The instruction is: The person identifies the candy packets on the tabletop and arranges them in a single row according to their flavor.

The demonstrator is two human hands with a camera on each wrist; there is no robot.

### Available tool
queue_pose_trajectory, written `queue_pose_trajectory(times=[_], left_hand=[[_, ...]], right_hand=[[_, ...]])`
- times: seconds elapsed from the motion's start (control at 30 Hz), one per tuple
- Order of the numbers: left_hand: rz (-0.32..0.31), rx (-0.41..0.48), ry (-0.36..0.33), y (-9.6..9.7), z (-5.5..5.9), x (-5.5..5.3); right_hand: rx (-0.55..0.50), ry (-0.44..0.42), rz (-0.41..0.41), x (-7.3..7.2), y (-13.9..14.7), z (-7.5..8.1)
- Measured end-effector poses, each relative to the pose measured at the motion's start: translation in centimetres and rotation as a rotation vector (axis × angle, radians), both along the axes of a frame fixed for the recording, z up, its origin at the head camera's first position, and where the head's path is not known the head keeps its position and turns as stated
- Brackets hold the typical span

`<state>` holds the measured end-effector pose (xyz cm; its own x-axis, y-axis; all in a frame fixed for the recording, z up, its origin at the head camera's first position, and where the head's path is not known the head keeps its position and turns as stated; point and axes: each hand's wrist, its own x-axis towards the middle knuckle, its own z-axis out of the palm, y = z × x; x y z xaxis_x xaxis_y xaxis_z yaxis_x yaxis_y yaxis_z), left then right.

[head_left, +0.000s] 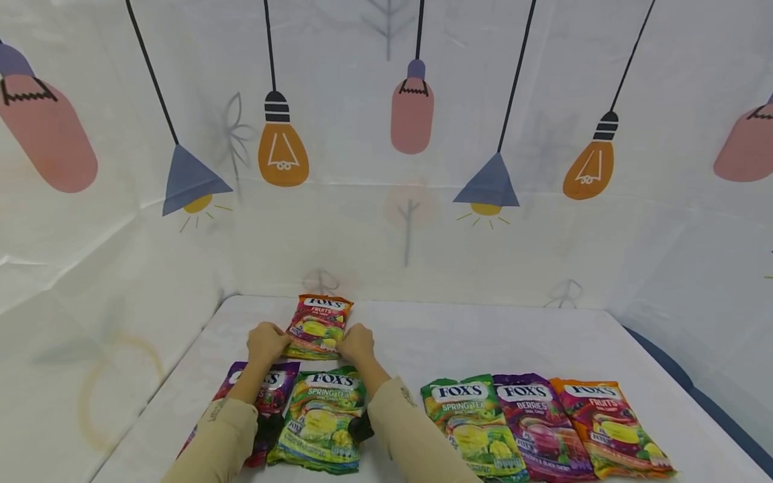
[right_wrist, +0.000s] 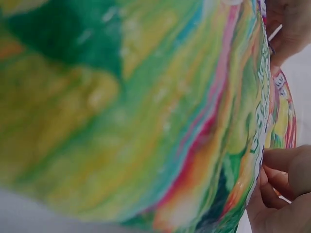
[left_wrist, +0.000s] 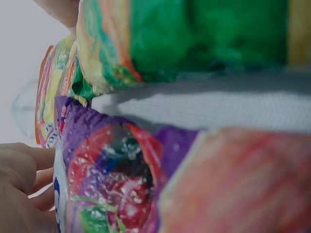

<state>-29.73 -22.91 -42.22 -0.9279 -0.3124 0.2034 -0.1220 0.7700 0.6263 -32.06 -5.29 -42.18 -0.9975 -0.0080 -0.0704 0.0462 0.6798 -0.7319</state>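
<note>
An orange-and-red Fox's Fruits candy bag [head_left: 319, 327] is at the back left of the table. My left hand [head_left: 266, 343] pinches its lower left side, and my right hand [head_left: 357, 345] its lower right. The right wrist view shows the right thumb and fingers [right_wrist: 279, 158] bent together at the bag's edge. Below my forearms lie a purple Fox's bag [head_left: 278, 389], partly covered by the left sleeve, and a green Spring Tea candy bag [head_left: 320, 422]. These two fill much of the wrist views, as the purple bag [left_wrist: 116, 179] and the green bag [right_wrist: 121, 121].
On the right of the white table [head_left: 483, 335] a row holds another Spring Tea bag [head_left: 474, 422], a purple Berries bag [head_left: 540, 426] and a second Fruits bag [head_left: 612, 426]. A white sheet printed with lamps [head_left: 350, 235] hangs behind the table.
</note>
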Motion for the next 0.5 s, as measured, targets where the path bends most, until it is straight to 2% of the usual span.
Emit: queue_pose_trajectory(times=[0.3, 0.4, 0.5], left_hand=[[0.009, -0.071, 0.036, 0.7, 0.4, 0.3], [-0.007, -0.067, 0.073, 1.2, 0.8, 0.5], [-0.04, -0.025, 0.115, 2.0, 1.3, 0.9]], right_hand=[[-0.026, 0.086, 0.117, 0.2, 1.0, -0.4], [-0.067, 0.097, 0.132, 0.4, 1.6, 0.0], [-0.119, 0.11, 0.149, 0.7, 2.5, 0.5]])
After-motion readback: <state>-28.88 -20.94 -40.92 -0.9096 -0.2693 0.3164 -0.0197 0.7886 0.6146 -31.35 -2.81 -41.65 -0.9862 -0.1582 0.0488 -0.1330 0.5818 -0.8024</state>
